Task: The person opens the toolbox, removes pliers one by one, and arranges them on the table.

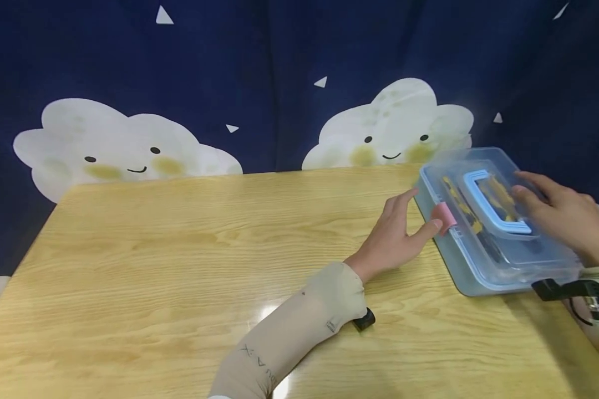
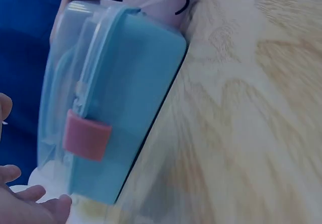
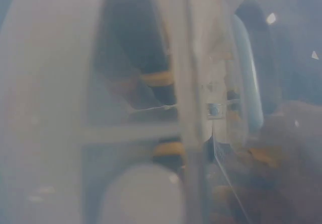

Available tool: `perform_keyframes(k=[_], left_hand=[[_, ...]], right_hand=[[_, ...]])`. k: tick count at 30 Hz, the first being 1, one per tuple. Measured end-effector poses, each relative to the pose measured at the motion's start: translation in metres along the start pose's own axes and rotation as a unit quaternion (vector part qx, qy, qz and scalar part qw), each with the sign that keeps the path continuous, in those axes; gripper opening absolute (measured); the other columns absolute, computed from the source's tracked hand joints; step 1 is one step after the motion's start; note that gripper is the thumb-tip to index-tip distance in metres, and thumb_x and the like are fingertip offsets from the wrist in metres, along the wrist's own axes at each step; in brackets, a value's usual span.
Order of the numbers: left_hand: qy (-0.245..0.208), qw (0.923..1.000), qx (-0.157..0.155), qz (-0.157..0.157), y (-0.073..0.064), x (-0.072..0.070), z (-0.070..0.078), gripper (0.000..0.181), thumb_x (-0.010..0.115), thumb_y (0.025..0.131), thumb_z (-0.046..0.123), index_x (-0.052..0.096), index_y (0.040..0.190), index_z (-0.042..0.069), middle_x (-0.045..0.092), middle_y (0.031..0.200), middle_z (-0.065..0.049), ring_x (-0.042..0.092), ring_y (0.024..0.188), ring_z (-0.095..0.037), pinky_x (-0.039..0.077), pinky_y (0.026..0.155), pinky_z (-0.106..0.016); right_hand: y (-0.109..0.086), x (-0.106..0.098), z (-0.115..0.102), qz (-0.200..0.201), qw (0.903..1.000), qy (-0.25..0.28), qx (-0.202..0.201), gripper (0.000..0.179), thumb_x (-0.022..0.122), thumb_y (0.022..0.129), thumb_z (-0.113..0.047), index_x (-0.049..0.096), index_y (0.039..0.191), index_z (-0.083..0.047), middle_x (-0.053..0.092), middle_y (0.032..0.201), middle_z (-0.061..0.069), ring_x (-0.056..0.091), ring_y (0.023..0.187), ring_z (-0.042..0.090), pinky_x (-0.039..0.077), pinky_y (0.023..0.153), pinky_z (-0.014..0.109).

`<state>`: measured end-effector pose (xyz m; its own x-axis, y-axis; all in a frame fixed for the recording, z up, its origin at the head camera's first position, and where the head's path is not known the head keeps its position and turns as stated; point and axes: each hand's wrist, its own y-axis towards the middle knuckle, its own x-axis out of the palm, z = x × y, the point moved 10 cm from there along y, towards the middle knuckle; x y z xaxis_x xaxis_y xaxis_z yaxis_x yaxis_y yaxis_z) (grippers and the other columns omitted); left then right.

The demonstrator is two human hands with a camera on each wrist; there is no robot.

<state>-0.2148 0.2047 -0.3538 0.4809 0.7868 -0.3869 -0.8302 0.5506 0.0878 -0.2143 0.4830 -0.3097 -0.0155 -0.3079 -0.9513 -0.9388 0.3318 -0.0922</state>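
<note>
A light blue plastic storage box (image 1: 446, 255) with a clear lid (image 1: 539, 257) stands at the table's right side. On the lid is a blue carry handle (image 1: 484, 208), and a pink latch (image 1: 443, 218) sits on the side facing left. My left hand (image 1: 391, 238) is beside that latch, thumb and fingers spread; the left wrist view shows it apart from the latch (image 2: 87, 136). My right hand (image 1: 569, 213) lies over the lid's right part, thumb and forefinger extended towards the handle; its other fingers are mostly hidden. Yellow and dark items (image 1: 461, 205) show blurrily through the lid.
The box stands on a wood-grain table (image 1: 179, 266). Behind the table hangs a dark blue curtain (image 1: 274, 66) with white smiling clouds. A black wrist device (image 1: 579, 291) is near the box's front right corner.
</note>
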Motion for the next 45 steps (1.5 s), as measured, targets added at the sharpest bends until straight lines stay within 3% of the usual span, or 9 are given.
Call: perform_keyframes(k=[6, 12, 18, 23, 27, 31, 35, 40, 45], left_hand=[[-0.022, 0.9995, -0.012, 0.017, 0.006, 0.008, -0.005, 0.081, 0.049, 0.103, 0.059, 0.002, 0.166, 0.038, 0.015, 0.173, 0.003, 0.037, 0.155, -0.020, 0.044, 0.123, -0.041], [0.002, 0.9998, 0.010, 0.018, 0.011, 0.016, 0.010, 0.087, 0.053, 0.100, 0.061, 0.000, 0.165, 0.039, 0.011, 0.174, 0.004, 0.043, 0.150, -0.018, 0.046, 0.121, -0.038], [0.026, 0.9993, 0.027, -0.004, 0.010, 0.025, 0.024, 0.085, 0.049, 0.102, 0.062, -0.007, 0.164, 0.041, -0.002, 0.176, 0.004, 0.026, 0.160, -0.018, 0.043, 0.124, -0.041], [0.053, 0.9983, 0.012, -0.020, 0.009, 0.031, 0.030, 0.086, 0.044, 0.102, 0.066, -0.016, 0.160, 0.043, -0.014, 0.175, 0.004, 0.009, 0.164, -0.017, 0.037, 0.128, -0.044], [0.074, 0.9972, -0.001, -0.015, 0.008, 0.032, 0.032, 0.090, 0.044, 0.101, 0.068, -0.017, 0.161, 0.040, -0.017, 0.174, 0.002, 0.006, 0.164, -0.020, 0.031, 0.132, -0.044], [0.083, 0.9965, -0.008, -0.004, 0.008, 0.032, 0.033, 0.095, 0.047, 0.099, 0.070, -0.017, 0.162, 0.037, -0.016, 0.175, 0.000, 0.001, 0.165, -0.025, 0.032, 0.131, -0.046], [0.084, 0.9963, -0.020, 0.001, 0.007, 0.031, 0.032, 0.099, 0.049, 0.097, 0.073, -0.017, 0.161, 0.039, -0.015, 0.175, 0.000, 0.000, 0.165, -0.028, 0.036, 0.128, -0.049], [0.083, 0.9961, -0.031, -0.001, 0.007, 0.027, 0.029, 0.099, 0.052, 0.096, 0.072, -0.014, 0.162, 0.041, -0.015, 0.175, 0.003, 0.003, 0.165, -0.026, 0.038, 0.128, -0.049], [0.076, 0.9966, -0.030, 0.002, 0.006, 0.022, 0.025, 0.099, 0.055, 0.094, 0.071, -0.010, 0.163, 0.042, -0.011, 0.176, 0.006, 0.018, 0.163, -0.022, 0.042, 0.125, -0.046]], right_hand=[[-0.004, 0.006, -0.013, -0.004, 0.9999, 0.009, -0.007, 0.078, 0.023, 0.106, -0.064, 0.020, 0.166, -0.016, 0.038, 0.156, 0.037, 0.039, 0.133, 0.060, 0.033, 0.104, 0.082], [-0.010, 0.004, -0.024, 0.000, 0.9995, 0.015, -0.026, 0.074, 0.025, 0.107, -0.060, 0.023, 0.166, -0.015, 0.037, 0.157, 0.037, 0.037, 0.139, 0.061, 0.032, 0.106, 0.081], [-0.012, 0.006, -0.032, 0.000, 0.9986, 0.024, -0.046, 0.075, 0.027, 0.107, -0.061, 0.024, 0.165, -0.014, 0.034, 0.159, 0.037, 0.035, 0.139, 0.064, 0.032, 0.106, 0.082], [-0.016, 0.005, -0.036, 0.000, 0.9983, 0.022, -0.054, 0.072, 0.029, 0.108, -0.059, 0.026, 0.164, -0.013, 0.037, 0.156, 0.039, 0.037, 0.137, 0.064, 0.034, 0.105, 0.082], [-0.020, 0.003, -0.041, 0.003, 0.9975, 0.015, -0.069, 0.068, 0.032, 0.109, -0.055, 0.031, 0.163, -0.014, 0.057, 0.139, 0.037, 0.059, 0.106, 0.053, 0.051, 0.076, 0.063], [-0.022, 0.002, -0.042, -0.004, 0.9973, 0.003, -0.073, 0.068, 0.033, 0.109, -0.056, 0.032, 0.162, -0.014, 0.062, 0.128, 0.037, 0.058, 0.086, 0.040, 0.044, 0.059, 0.041], [-0.022, 0.001, -0.038, -0.019, 0.9972, -0.004, -0.072, 0.071, 0.034, 0.107, -0.060, 0.030, 0.162, -0.016, 0.049, 0.143, 0.041, 0.060, 0.103, 0.048, 0.052, 0.066, 0.051], [-0.021, -0.001, -0.038, -0.029, 0.9958, -0.015, -0.086, 0.072, 0.036, 0.106, -0.063, 0.032, 0.162, -0.018, 0.050, 0.143, 0.039, 0.061, 0.112, 0.055, 0.055, 0.072, 0.059], [-0.020, 0.000, -0.037, -0.043, 0.9949, -0.014, -0.090, 0.074, 0.037, 0.104, -0.067, 0.031, 0.162, -0.022, 0.049, 0.146, 0.036, 0.055, 0.124, 0.061, 0.052, 0.084, 0.072]])
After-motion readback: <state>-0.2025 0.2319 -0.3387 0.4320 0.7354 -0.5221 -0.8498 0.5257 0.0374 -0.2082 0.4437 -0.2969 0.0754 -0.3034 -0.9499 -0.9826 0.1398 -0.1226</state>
